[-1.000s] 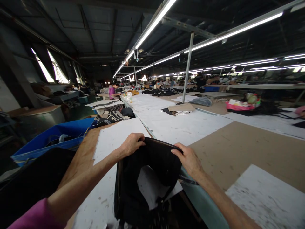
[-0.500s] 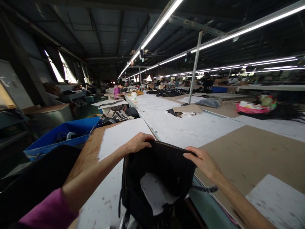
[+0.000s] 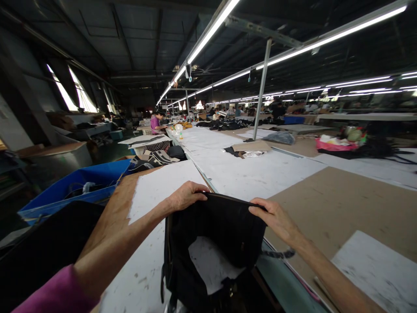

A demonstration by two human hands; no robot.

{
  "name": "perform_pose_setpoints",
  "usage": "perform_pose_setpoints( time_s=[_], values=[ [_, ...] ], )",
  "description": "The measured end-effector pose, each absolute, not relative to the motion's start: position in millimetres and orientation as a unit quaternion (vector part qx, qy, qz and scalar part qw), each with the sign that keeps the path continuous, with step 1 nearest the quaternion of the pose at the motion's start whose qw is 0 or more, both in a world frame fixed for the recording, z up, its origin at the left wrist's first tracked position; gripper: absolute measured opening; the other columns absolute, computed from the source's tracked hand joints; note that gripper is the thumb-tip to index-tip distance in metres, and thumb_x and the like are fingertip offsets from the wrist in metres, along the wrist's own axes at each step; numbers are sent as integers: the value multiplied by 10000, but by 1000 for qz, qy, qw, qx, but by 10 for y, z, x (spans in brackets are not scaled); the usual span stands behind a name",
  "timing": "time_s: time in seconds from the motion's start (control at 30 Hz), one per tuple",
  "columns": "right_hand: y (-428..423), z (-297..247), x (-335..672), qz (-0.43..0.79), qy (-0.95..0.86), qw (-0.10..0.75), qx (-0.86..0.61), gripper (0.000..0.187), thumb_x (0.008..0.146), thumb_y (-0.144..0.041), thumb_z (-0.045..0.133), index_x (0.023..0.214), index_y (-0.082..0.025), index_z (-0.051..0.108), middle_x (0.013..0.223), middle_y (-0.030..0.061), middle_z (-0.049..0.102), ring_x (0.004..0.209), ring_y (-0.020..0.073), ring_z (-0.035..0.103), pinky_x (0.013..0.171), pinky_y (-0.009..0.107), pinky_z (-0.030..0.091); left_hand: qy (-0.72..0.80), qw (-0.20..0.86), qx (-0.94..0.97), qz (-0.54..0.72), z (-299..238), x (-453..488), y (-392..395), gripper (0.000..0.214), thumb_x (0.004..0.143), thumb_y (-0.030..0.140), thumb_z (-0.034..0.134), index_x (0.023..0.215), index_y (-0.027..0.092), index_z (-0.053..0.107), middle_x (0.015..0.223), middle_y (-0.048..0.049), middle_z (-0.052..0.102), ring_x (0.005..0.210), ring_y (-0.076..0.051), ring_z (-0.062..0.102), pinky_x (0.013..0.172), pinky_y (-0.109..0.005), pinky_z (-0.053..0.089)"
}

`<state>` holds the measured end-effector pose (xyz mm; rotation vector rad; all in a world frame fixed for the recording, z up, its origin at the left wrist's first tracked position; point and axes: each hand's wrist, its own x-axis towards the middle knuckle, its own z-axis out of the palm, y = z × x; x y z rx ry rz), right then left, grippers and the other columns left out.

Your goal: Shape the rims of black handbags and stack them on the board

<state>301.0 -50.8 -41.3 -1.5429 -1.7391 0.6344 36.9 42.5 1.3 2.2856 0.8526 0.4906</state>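
A black fabric bag (image 3: 224, 230) stands in front of me with its mouth wide, and a zipper edge runs along the rim. The far rim's left corner is pinched between thumb and fingers of my left hand (image 3: 189, 195). Toward the right end of that same rim, my right hand (image 3: 273, 215) grips the edge with the thumb on the inside. A pale patch (image 3: 211, 263) shows within the bag; whether it is a lining or the table seen through cannot be told. One dark strap (image 3: 278, 253) sticks out at the right side.
White sheets cover the long table (image 3: 221, 171), with brown board (image 3: 312, 208) to the right. A blue bin (image 3: 71, 187) stands at left beside dark material. A metal post (image 3: 262, 89) rises from the table. Fabric pieces lie farther off, where a person in purple (image 3: 155, 124) works.
My view has turned slightly to the right, so the surroundings shift left. Both hands keep their hold on the bag's rim, which looks pulled a little straighter.
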Motion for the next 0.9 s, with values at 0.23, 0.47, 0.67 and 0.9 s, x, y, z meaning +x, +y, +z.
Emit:
perform_pose_setpoints(
  time_s=[0.23, 0.47, 0.67, 0.9],
  values=[
    [-614, -426, 2893, 147, -674, 360, -628, 224, 804, -357, 417, 793, -202, 579, 687, -29, 573, 652, 135, 507, 617, 236, 366, 366, 313, 852, 206, -100, 413, 476, 266, 716, 265, 469, 882, 159, 648, 776, -1, 646, 733, -159, 555, 687, -229, 403],
    [-661, -443, 2821, -107, -701, 283, -645, 271, 862, -359, 375, 846, -212, 602, 814, 27, 603, 719, 147, 540, 676, 260, 353, 376, 259, 868, 196, -16, 466, 362, 262, 715, 251, 439, 846, 169, 651, 749, 8, 641, 721, -154, 551, 674, -222, 398],
    [-517, -331, 2577, -181, -718, 195, -643, 268, 881, -310, 373, 756, -211, 589, 730, 11, 626, 689, 142, 554, 658, 270, 302, 393, 227, 872, 184, 28, 505, 302, 252, 715, 239, 444, 837, 173, 654, 742, 3, 647, 713, -151, 550, 665, -216, 397],
    [-329, -268, 2285, -159, -728, 192, -638, 275, 880, -359, 364, 787, -244, 596, 766, -18, 660, 682, 146, 577, 610, 264, 292, 381, 204, 881, 194, 6, 491, 309, 251, 732, 239, 441, 853, 190, 655, 738, 16, 648, 692, -135, 542, 649, -205, 391]
  ],
)
